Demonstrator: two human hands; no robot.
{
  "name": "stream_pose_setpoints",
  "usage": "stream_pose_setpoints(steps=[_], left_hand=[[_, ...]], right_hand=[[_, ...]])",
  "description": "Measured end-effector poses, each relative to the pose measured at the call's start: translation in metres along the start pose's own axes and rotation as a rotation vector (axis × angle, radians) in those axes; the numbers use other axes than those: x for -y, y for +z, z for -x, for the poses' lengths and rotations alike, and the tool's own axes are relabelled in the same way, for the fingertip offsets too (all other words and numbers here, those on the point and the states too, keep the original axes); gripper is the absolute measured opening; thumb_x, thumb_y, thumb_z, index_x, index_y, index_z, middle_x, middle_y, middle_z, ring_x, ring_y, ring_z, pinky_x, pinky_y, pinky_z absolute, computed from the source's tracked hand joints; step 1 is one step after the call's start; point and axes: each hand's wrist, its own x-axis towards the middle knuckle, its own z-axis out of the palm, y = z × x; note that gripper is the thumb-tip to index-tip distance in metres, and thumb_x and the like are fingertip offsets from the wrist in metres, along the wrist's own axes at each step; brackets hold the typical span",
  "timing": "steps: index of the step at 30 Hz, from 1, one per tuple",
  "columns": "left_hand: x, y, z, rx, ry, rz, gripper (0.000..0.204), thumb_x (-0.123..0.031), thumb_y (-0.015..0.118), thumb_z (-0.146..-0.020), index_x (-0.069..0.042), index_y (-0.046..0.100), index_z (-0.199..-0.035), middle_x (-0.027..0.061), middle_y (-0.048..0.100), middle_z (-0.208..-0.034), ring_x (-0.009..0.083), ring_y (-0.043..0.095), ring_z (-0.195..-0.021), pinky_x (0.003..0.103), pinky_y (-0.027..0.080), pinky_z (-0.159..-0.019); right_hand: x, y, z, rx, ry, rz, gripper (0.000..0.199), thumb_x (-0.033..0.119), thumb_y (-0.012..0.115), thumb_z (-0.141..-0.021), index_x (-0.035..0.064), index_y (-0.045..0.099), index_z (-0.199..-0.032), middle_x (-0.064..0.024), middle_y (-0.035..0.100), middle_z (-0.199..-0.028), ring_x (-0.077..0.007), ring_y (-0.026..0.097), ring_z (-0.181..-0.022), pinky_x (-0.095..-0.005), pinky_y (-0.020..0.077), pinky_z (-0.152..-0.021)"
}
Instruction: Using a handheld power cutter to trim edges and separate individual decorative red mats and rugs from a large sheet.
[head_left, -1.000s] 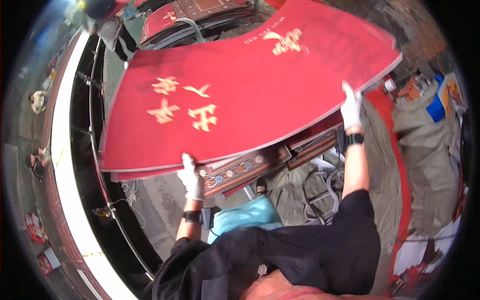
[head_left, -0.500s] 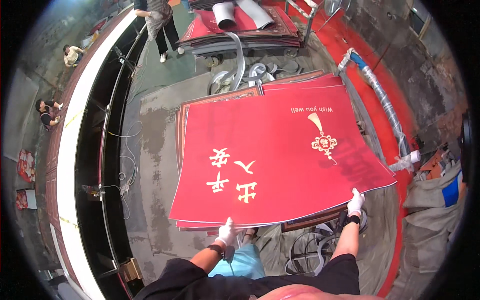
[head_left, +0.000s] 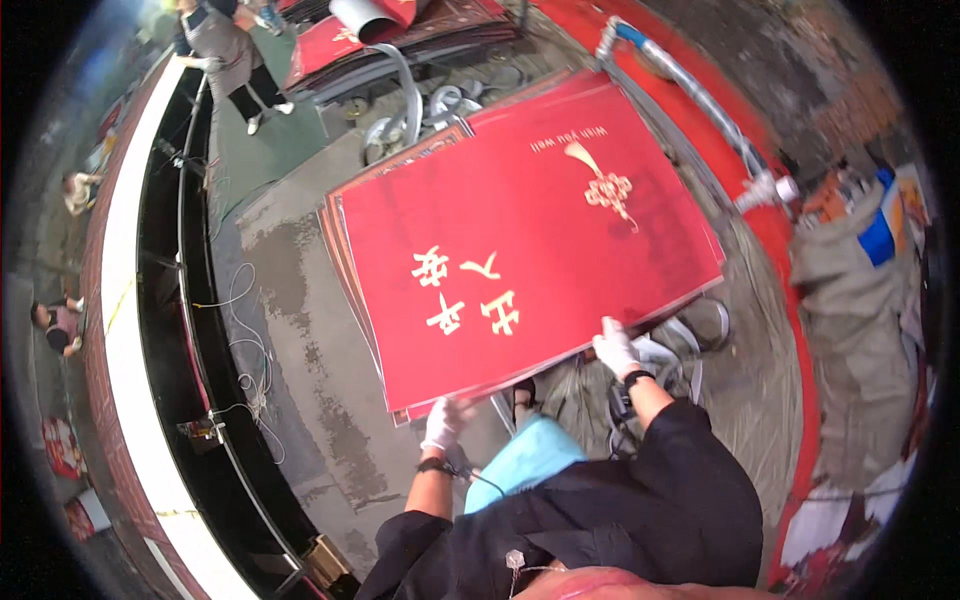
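A large red floor mat (head_left: 450,215) with gold lettering and a gold knot ornament lies over a stack of mats in front of me. Its near edge runs slantwise, closer to me at the left. At the near left corner, my left hand (head_left: 446,424), in a white glove and slightly blurred, pinches the edge. My right hand (head_left: 615,348), also in a white glove, grips the same edge further right, thumb on top and the other fingers hidden beneath. Patterned brown borders of lower mats (head_left: 335,245) stick out along the left side.
Grey coiled strips (head_left: 440,105) lie beyond the stack, near another mat pile (head_left: 430,35). A long black frame with a white top (head_left: 125,300) runs along the left; a person (head_left: 220,50) stands past it. A wrapped pole (head_left: 700,105) and sacking (head_left: 850,320) are right.
The view has turned and shifted. The red mat's near edge, raised and wavy before, now lies flatter and squarer on the stack. Both hands remain at that edge, the right one closer to the left.
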Motion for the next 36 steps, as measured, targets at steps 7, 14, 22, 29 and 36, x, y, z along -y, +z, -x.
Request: stream_pose_setpoints(steps=[7, 14, 22, 29, 36], left_hand=[[0.023, -0.158, 0.156, -0.601, -0.203, 0.624, 0.046, -0.047, 0.044, -0.094, -0.017, 0.045, -0.129, 0.0116, 0.054, -0.134, 0.0364, 0.057, -0.114, 0.049, 0.042, -0.083], [0.146, -0.227, 0.38, -1.08, -0.025, 0.667, 0.048, -0.039, 0.049, -0.094, -0.004, 0.046, -0.127, 0.0189, 0.063, -0.109, 0.0324, 0.065, -0.086, 0.049, 0.048, -0.075], [0.372, -0.189, 0.609, -1.511, -0.121, 0.152, 0.018, -0.021, 0.047, -0.088, -0.009, 0.05, -0.1, 0.0197, 0.057, -0.104, 0.0393, 0.051, -0.105, 0.056, 0.041, -0.084], [0.386, -0.201, 0.58, -1.558, 0.165, 1.535, 0.019, -0.02, 0.046, -0.087, -0.01, 0.049, -0.102, 0.0155, 0.055, -0.101, 0.04, 0.048, -0.104, 0.058, 0.038, -0.086], [0.401, -0.254, 0.598, -1.504, 0.11, 0.812, 0.014, -0.015, 0.047, -0.086, -0.005, 0.05, -0.096, 0.0164, 0.052, -0.095, 0.036, 0.054, -0.09, 0.053, 0.047, -0.075]], right_hand=[[0.141, 0.035, 0.156, 0.372, 0.129, -0.229, 0.059, 0.025, 0.054, -0.088, -0.002, 0.042, -0.139, -0.0242, 0.042, -0.144, -0.0353, 0.038, -0.135, -0.04, 0.0329, -0.112], [0.095, 0.096, 0.201, 0.426, -0.261, -0.005, 0.049, 0.015, 0.06, -0.082, 0.0036, 0.055, -0.13, -0.0252, 0.054, -0.131, -0.0395, 0.049, -0.124, -0.0432, 0.0404, -0.105], [0.224, 0.15, 0.208, 0.554, 0.361, -0.476, 0.01, 0.022, 0.057, -0.087, 0.0137, 0.054, -0.082, -0.0024, 0.046, -0.065, -0.017, 0.045, -0.054, -0.0337, 0.0375, -0.046], [0.324, 0.197, 0.196, 0.588, 0.09, -0.279, 0.014, 0.023, 0.057, -0.087, 0.0096, 0.057, -0.087, -0.0057, 0.051, -0.072, -0.0191, 0.052, -0.061, -0.0358, 0.0453, -0.051], [0.438, 0.302, 0.176, 0.828, -0.226, -0.039, 0.013, 0.018, 0.055, -0.084, 0.0098, 0.057, -0.073, -0.0062, 0.054, -0.064, -0.0206, 0.053, -0.05, -0.0361, 0.0406, -0.042]])
